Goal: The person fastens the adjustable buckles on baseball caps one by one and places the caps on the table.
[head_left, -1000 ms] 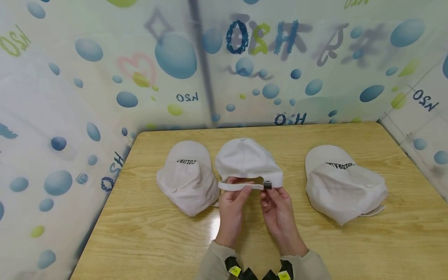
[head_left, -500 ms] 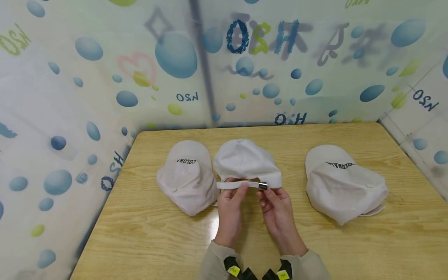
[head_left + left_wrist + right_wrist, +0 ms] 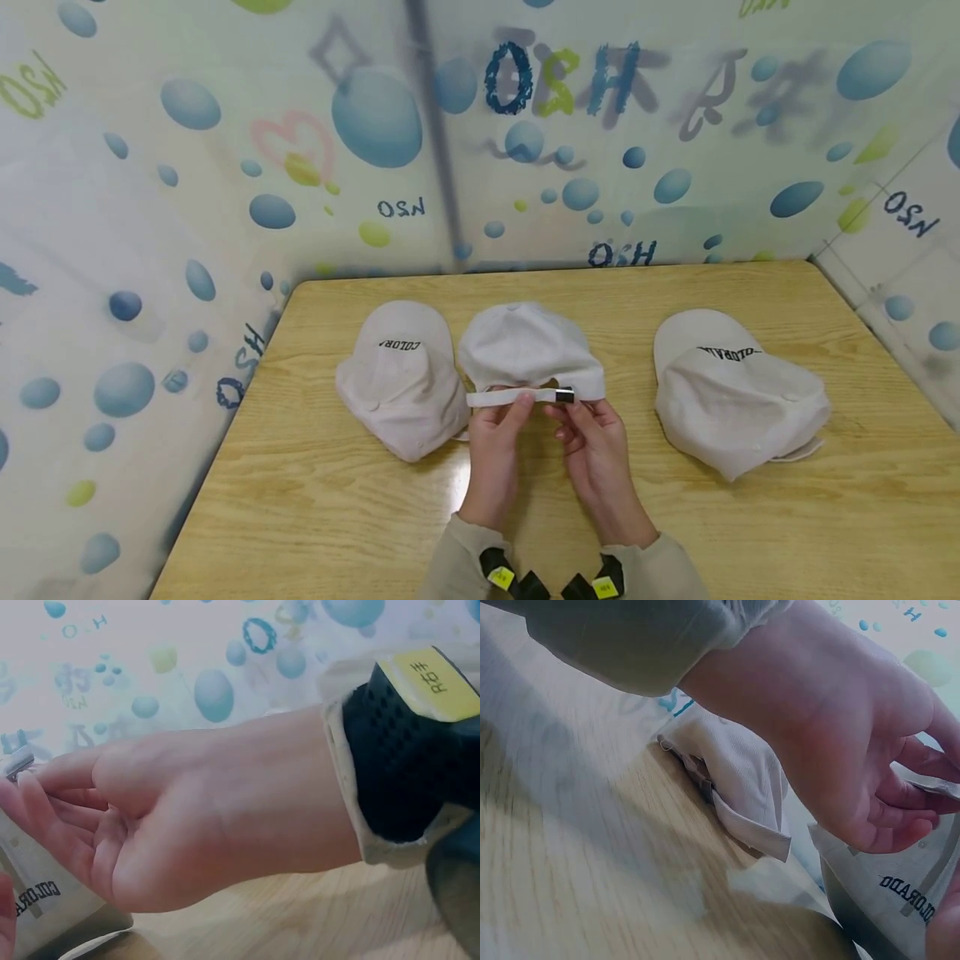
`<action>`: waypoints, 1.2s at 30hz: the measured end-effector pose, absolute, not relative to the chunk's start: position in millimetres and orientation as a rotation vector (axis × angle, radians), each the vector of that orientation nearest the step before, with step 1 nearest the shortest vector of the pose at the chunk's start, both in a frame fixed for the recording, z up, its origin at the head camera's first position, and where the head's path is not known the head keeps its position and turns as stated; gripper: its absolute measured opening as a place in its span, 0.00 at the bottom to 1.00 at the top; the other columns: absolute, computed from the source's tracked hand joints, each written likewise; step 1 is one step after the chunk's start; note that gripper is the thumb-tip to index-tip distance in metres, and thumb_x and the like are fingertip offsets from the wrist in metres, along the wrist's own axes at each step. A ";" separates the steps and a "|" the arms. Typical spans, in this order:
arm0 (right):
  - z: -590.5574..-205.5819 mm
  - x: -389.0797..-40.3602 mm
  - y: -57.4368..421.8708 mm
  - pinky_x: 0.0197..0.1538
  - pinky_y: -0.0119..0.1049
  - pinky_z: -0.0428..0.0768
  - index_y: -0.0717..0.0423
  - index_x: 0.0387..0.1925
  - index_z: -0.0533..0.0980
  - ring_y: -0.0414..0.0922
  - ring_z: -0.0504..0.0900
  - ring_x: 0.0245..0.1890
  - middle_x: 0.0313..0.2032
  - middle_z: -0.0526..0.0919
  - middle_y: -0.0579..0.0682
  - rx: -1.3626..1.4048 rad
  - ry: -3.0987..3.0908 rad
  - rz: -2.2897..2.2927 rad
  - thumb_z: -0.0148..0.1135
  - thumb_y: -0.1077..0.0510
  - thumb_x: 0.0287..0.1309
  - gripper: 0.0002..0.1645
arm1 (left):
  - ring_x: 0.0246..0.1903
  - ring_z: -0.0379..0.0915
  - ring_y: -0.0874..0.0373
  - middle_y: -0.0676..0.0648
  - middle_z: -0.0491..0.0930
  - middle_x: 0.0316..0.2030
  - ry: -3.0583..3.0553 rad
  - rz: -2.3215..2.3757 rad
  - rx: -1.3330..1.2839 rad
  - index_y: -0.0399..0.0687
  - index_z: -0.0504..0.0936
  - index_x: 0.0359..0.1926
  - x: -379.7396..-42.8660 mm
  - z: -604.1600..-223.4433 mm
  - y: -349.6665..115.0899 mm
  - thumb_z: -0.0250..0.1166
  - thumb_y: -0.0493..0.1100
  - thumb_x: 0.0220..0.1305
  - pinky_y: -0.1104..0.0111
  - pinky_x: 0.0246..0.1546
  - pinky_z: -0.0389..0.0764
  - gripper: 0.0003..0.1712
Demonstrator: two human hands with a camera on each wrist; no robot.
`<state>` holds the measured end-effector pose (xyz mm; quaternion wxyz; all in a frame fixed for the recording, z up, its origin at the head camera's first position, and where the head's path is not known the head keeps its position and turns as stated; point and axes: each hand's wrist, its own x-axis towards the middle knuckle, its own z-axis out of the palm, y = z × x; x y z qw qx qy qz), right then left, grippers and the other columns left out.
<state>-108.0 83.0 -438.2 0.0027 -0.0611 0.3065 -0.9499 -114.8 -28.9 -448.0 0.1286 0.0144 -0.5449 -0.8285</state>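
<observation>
At the middle of the table, a white baseball cap [image 3: 528, 342] has its back opening and strap [image 3: 502, 398] turned toward me. My left hand [image 3: 495, 450] pinches the strap between thumb and fingers. At the strap's right end sits a dark, shiny metal buckle [image 3: 564, 396], which the thumb and fingers of my right hand [image 3: 600, 450] pinch. In the left wrist view the buckle [image 3: 19, 763] shows at the fingertips of my right hand [image 3: 150, 810]. Black COLORADO lettering [image 3: 909, 896] appears on the held cap in the right wrist view. The fingertips behind the strap are partly hidden.
A whitish cap [image 3: 405, 383] lies close against the held cap's left side. Farther off, another whitish cap [image 3: 735, 392] lies to the right. All are on a wood-grain table [image 3: 315, 517], backed by a printed wall covering [image 3: 525, 208]. Both wrists carry black devices.
The strap and buckle have shifted slightly, the buckle tilting and then levelling again. The held cap's crown has sunk a little. Both hands keep their grip; the other caps have not moved.
</observation>
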 end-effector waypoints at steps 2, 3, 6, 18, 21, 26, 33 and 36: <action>-438.0 -107.8 82.6 0.25 0.26 0.76 0.60 0.38 0.74 0.44 0.82 0.31 0.33 0.82 0.52 -0.191 0.974 -2.979 0.48 0.70 0.60 0.09 | 0.40 0.70 0.52 0.43 0.76 0.36 -1.611 -2.376 0.022 0.36 0.78 0.37 -115.2 -449.4 -28.7 0.64 0.43 0.54 0.64 0.44 0.69 0.14; -438.2 -107.7 82.5 0.25 0.26 0.76 0.60 0.38 0.74 0.44 0.82 0.31 0.33 0.82 0.53 -0.194 0.982 -2.979 0.48 0.70 0.60 0.10 | 0.39 0.71 0.52 0.43 0.76 0.36 -1.620 -2.361 0.007 0.36 0.78 0.36 -115.3 -449.6 -28.8 0.65 0.43 0.54 0.64 0.42 0.70 0.13; -438.2 -107.3 81.8 0.25 0.26 0.76 0.60 0.38 0.74 0.44 0.82 0.31 0.33 0.81 0.52 -0.188 1.014 -2.985 0.48 0.70 0.59 0.09 | 0.38 0.72 0.52 0.42 0.77 0.35 -1.638 -2.354 0.002 0.34 0.78 0.35 -106.4 -426.2 -28.0 0.64 0.41 0.54 0.66 0.41 0.72 0.12; -437.3 -107.1 82.0 0.24 0.27 0.76 0.61 0.36 0.74 0.42 0.81 0.28 0.31 0.80 0.52 -0.114 1.139 -2.977 0.52 0.69 0.57 0.06 | 0.39 0.72 0.56 0.45 0.79 0.37 -1.690 -2.362 -0.081 0.37 0.78 0.40 -108.2 -435.8 -26.8 0.62 0.44 0.56 0.65 0.41 0.72 0.15; -437.5 -107.1 82.6 0.24 0.26 0.76 0.60 0.36 0.74 0.42 0.81 0.27 0.31 0.80 0.51 -0.102 1.142 -2.962 0.52 0.68 0.58 0.06 | 0.36 0.71 0.58 0.48 0.78 0.35 -1.670 -2.388 -0.062 0.39 0.78 0.39 -109.9 -440.5 -27.1 0.63 0.45 0.56 0.64 0.40 0.72 0.14; -437.4 -107.0 82.8 0.23 0.26 0.75 0.60 0.36 0.74 0.41 0.81 0.27 0.32 0.80 0.51 -0.099 1.120 -2.948 0.52 0.67 0.58 0.06 | 0.36 0.71 0.57 0.47 0.78 0.35 -1.680 -2.415 -0.048 0.37 0.78 0.37 -109.8 -437.0 -28.1 0.63 0.44 0.56 0.63 0.40 0.73 0.13; -437.5 -107.6 82.7 0.25 0.26 0.76 0.60 0.36 0.75 0.42 0.81 0.28 0.32 0.80 0.51 -0.171 1.110 -2.957 0.50 0.70 0.58 0.08 | 0.37 0.73 0.55 0.44 0.78 0.35 -1.684 -2.471 -0.009 0.36 0.79 0.35 -106.9 -422.7 -28.7 0.66 0.43 0.52 0.66 0.41 0.72 0.14; -436.7 -107.6 82.4 0.24 0.27 0.77 0.61 0.35 0.75 0.43 0.81 0.28 0.31 0.80 0.53 -0.152 1.160 -2.969 0.51 0.71 0.57 0.08 | 0.37 0.72 0.54 0.44 0.78 0.35 -1.704 -2.442 -0.014 0.36 0.79 0.36 -107.0 -424.5 -29.0 0.66 0.43 0.52 0.65 0.41 0.72 0.14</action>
